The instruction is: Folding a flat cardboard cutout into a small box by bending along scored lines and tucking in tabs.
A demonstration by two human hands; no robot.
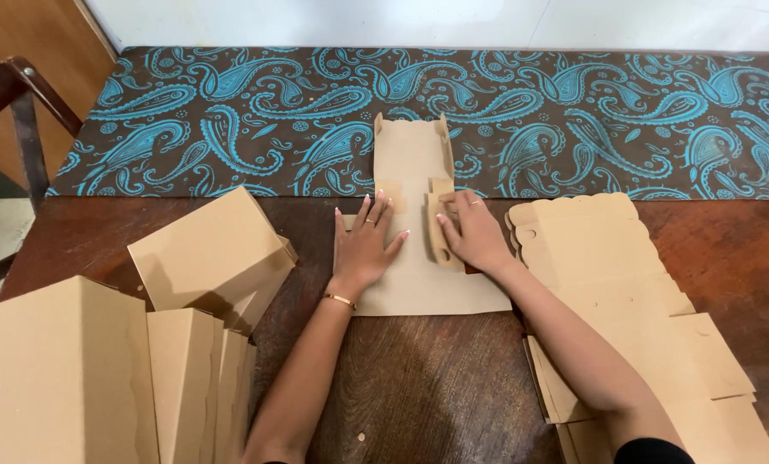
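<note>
Both hands flat on cardboard sheet [419, 283]: left hand [363, 249], right hand [474, 236].

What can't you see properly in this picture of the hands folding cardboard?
Head view:
- Flat cardboard sheet: its middle is hidden under the left hand and the right hand.
- Folded boxes: cut off by the left and bottom edges.
- Stack of flat blanks: lower part cut off by the bottom edge, partly behind the right forearm.
- Chair: mostly out of frame.

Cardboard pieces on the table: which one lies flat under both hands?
The single unfolded box blank at centre; the right stack and left folded boxes go untouched.
</note>
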